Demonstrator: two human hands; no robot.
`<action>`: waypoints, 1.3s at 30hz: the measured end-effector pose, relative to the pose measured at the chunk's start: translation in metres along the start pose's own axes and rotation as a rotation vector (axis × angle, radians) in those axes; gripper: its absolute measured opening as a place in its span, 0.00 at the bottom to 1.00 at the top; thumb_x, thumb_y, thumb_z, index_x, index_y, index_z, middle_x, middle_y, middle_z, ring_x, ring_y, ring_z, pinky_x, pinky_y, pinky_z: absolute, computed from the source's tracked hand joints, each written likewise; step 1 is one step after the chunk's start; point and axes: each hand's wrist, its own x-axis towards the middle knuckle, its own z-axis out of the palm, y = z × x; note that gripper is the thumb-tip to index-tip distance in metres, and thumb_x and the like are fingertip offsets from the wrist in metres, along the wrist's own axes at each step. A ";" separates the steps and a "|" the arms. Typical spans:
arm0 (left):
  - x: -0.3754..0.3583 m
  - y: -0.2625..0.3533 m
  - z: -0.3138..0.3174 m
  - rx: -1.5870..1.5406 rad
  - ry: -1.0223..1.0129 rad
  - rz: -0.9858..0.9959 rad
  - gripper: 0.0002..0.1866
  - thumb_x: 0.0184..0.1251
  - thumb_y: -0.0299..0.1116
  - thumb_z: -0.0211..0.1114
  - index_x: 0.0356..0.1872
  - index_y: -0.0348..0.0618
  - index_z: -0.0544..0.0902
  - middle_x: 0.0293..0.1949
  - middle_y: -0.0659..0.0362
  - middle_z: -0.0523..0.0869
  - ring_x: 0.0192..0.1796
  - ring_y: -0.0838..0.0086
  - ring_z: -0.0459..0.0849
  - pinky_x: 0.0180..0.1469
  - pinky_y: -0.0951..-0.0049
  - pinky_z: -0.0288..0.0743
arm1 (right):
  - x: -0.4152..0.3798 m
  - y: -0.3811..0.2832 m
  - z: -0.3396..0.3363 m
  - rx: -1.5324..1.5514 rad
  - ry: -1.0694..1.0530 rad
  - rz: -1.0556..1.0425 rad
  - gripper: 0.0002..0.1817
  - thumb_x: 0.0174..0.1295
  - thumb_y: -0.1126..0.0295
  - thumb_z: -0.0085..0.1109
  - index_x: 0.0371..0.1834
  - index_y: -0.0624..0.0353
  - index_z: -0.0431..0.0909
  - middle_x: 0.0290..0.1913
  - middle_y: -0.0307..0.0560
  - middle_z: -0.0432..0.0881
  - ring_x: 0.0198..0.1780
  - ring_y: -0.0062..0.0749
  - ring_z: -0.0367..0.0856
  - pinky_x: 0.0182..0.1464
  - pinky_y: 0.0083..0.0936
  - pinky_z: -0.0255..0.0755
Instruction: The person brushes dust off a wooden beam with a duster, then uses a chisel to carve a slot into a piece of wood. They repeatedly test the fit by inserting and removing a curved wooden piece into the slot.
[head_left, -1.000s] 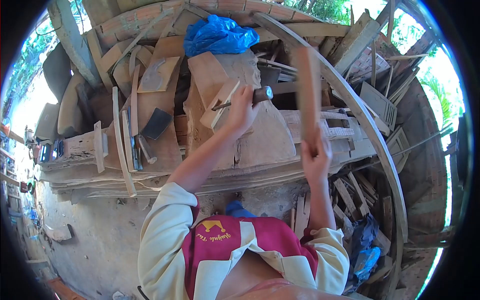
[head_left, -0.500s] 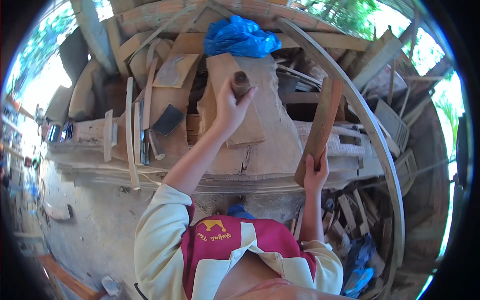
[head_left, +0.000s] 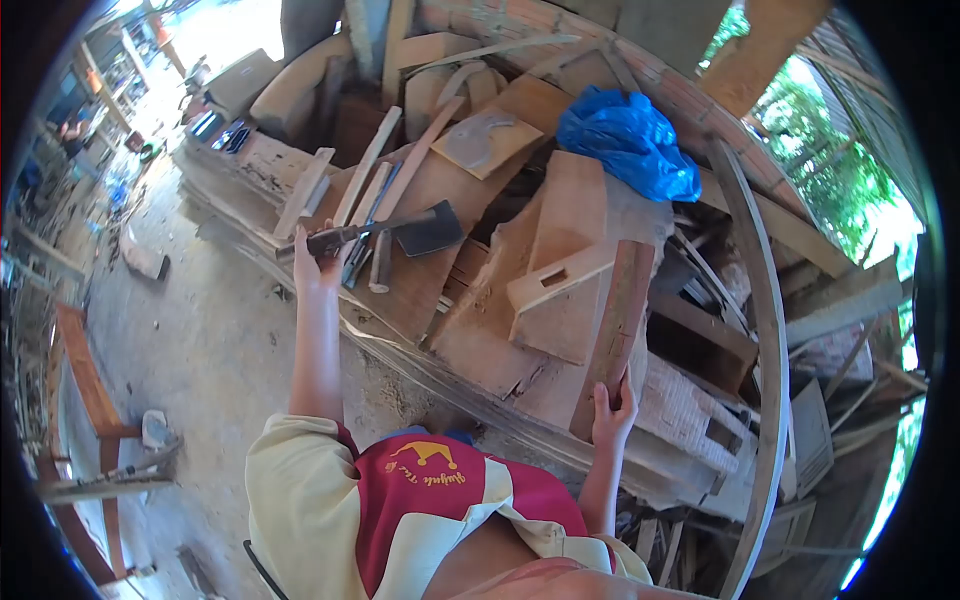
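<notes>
My left hand (head_left: 316, 262) is out over the near left edge of the workbench, its fingers closed round the handle of what looks like a chisel (head_left: 345, 237). The tool's narrow dark shaft points right, over a dark square sheet (head_left: 432, 232). My right hand (head_left: 613, 405) grips the lower end of a reddish-brown wooden plank (head_left: 614, 335), thumb on its face. That plank slants upward over the bench. Left of it, a pale wood piece with a slot (head_left: 562, 284) rests on a wider board (head_left: 568, 215).
Thin wood strips (head_left: 368, 165) lie at the bench's left. A blue plastic bag (head_left: 628, 145) sits at the back, near a brick wall. A long curved wooden piece (head_left: 768, 340) rises on the right. A wooden frame (head_left: 88, 375) stands on the floor at left.
My view has turned left. My left hand has swung left and down with the tool, now seen from the side. The slotted piece has come into sight. My right hand still holds the plank.
</notes>
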 end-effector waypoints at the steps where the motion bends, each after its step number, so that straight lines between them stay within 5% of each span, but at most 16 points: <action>1: 0.000 0.007 -0.009 -0.026 0.052 0.033 0.13 0.62 0.40 0.58 0.36 0.42 0.70 0.32 0.57 0.75 0.43 0.63 0.79 0.46 0.54 0.75 | 0.006 -0.006 0.002 0.114 -0.056 0.071 0.29 0.57 0.72 0.55 0.61 0.70 0.58 0.57 0.50 0.69 0.56 0.28 0.67 0.55 0.22 0.61; 6: 0.002 0.024 -0.042 -0.147 0.158 0.141 0.15 0.60 0.39 0.59 0.35 0.39 0.67 0.37 0.51 0.73 0.43 0.54 0.77 0.48 0.45 0.72 | 0.040 -0.033 0.036 0.316 -0.261 0.072 0.30 0.57 0.70 0.55 0.62 0.71 0.57 0.54 0.48 0.70 0.53 0.25 0.68 0.53 0.20 0.63; 14: 0.058 0.045 -0.077 -0.267 0.284 0.072 0.16 0.62 0.40 0.57 0.37 0.35 0.68 0.37 0.47 0.73 0.43 0.56 0.76 0.49 0.50 0.72 | 0.053 -0.067 0.175 0.451 -0.521 0.096 0.28 0.59 0.73 0.52 0.62 0.71 0.57 0.55 0.47 0.69 0.55 0.24 0.68 0.56 0.20 0.61; 21: 0.107 0.042 -0.048 -0.297 0.430 -0.038 0.23 0.62 0.47 0.56 0.41 0.33 0.70 0.45 0.48 0.74 0.49 0.57 0.74 0.57 0.50 0.66 | 0.068 -0.060 0.261 0.271 -0.499 0.050 0.27 0.59 0.75 0.51 0.62 0.69 0.57 0.56 0.47 0.69 0.55 0.24 0.68 0.56 0.20 0.61; 27: 0.118 0.016 -0.041 -0.363 0.443 -0.214 0.25 0.60 0.53 0.55 0.40 0.37 0.72 0.37 0.53 0.79 0.38 0.65 0.80 0.45 0.62 0.78 | 0.101 -0.040 0.301 0.119 -0.384 0.026 0.26 0.59 0.75 0.51 0.61 0.65 0.59 0.55 0.48 0.71 0.54 0.27 0.70 0.55 0.21 0.62; 29: 0.123 0.011 -0.032 -0.421 0.578 -0.242 0.28 0.58 0.56 0.54 0.40 0.36 0.72 0.38 0.53 0.80 0.38 0.65 0.80 0.43 0.64 0.80 | 0.118 -0.045 0.316 0.007 -0.353 0.065 0.27 0.58 0.74 0.52 0.61 0.65 0.59 0.54 0.53 0.72 0.54 0.31 0.71 0.55 0.23 0.63; 30: 0.128 0.008 -0.040 -0.430 0.509 -0.219 0.32 0.58 0.58 0.53 0.45 0.34 0.68 0.46 0.49 0.73 0.44 0.60 0.76 0.42 0.68 0.80 | 0.123 -0.041 0.323 -0.086 -0.328 0.036 0.28 0.57 0.72 0.53 0.61 0.65 0.59 0.54 0.56 0.72 0.54 0.35 0.72 0.55 0.25 0.64; 34: 0.132 0.020 -0.036 -0.519 0.457 -0.357 0.36 0.57 0.60 0.50 0.52 0.35 0.64 0.52 0.42 0.68 0.53 0.47 0.71 0.42 0.69 0.80 | 0.138 -0.050 0.344 -0.305 -0.318 0.040 0.29 0.55 0.67 0.52 0.61 0.65 0.59 0.52 0.63 0.71 0.53 0.47 0.72 0.53 0.32 0.66; 39: 0.147 0.014 -0.047 -0.550 0.427 -0.333 0.37 0.57 0.60 0.51 0.57 0.39 0.59 0.54 0.40 0.67 0.55 0.45 0.69 0.42 0.66 0.81 | 0.136 -0.044 0.368 -0.518 -0.323 0.071 0.31 0.56 0.64 0.51 0.63 0.59 0.56 0.46 0.65 0.71 0.47 0.56 0.72 0.47 0.41 0.69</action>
